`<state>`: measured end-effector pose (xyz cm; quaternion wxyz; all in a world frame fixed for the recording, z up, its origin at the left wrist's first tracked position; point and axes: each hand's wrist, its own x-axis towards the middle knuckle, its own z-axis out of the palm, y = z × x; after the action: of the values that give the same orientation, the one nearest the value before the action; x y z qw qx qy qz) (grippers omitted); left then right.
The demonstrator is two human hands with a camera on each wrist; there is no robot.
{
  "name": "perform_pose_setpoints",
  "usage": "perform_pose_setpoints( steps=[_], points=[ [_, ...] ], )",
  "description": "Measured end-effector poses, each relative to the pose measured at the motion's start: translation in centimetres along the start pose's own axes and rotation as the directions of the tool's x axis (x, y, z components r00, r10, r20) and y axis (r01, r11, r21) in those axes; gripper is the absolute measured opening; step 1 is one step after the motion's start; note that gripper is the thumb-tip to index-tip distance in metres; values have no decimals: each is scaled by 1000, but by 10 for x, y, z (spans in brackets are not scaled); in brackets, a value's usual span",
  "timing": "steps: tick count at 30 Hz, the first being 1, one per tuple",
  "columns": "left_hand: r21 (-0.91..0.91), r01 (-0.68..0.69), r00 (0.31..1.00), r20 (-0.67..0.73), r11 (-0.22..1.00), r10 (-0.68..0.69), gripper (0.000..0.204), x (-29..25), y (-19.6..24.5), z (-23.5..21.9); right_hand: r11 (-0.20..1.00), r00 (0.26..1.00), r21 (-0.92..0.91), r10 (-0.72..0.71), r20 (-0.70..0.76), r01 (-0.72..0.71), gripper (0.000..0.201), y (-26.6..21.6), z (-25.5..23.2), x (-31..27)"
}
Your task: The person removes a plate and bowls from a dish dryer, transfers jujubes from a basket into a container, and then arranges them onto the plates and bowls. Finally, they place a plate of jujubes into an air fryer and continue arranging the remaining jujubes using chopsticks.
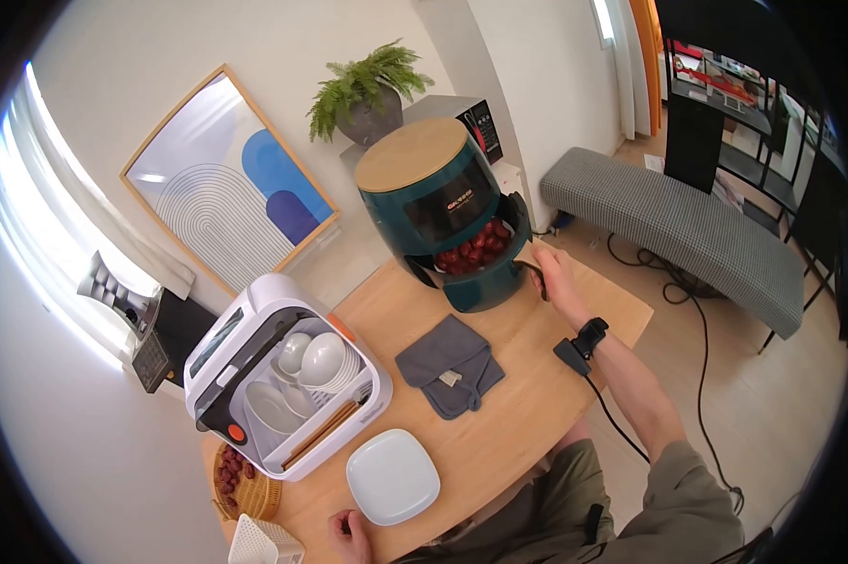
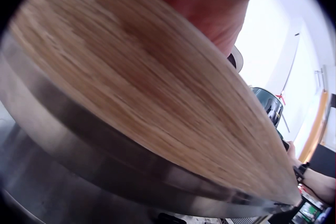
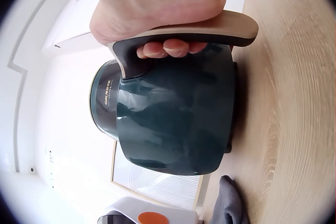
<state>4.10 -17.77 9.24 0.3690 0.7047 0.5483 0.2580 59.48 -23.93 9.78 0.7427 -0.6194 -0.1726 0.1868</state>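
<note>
A dark green air fryer [image 1: 429, 202] with a wood-look top stands at the table's back, its drawer [image 3: 176, 119] pulled partly out. Red dates [image 1: 474, 249] lie inside the drawer. My right hand [image 1: 557, 277] grips the drawer handle [image 3: 241, 28], fingers curled under it in the right wrist view. By the near table edge, my left hand [image 1: 351, 538] rests loosely curled and holds nothing. Its fingers are mostly hidden behind the table edge [image 2: 157, 98] in the left wrist view. Nearest to it is a pale square plate [image 1: 393, 477].
Left of the plate, a white dish box [image 1: 377, 399] holds bowls and chopsticks. A folded grey cloth [image 1: 452, 362] lies before the air fryer. A wicker basket [image 1: 264, 498] with dates and a white perforated container [image 1: 255, 540] stand at the left. A grey bench [image 1: 668, 221] is beyond the table.
</note>
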Motion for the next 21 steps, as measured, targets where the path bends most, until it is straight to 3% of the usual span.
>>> perform_pose_setpoints(
  steps=[16, 21],
  points=[
    [69, -23, 1000, -17, 997, 24, 27, 0, 4, 2, 999, 998, -38, 2, 59, 1, 47, 12, 17, 24],
    [-34, -40, 999, -12, 999, 39, 23, 2, -10, 1, 998, 999, -51, 33, 39, -31, 44, 3, 23, 17]
  ],
)
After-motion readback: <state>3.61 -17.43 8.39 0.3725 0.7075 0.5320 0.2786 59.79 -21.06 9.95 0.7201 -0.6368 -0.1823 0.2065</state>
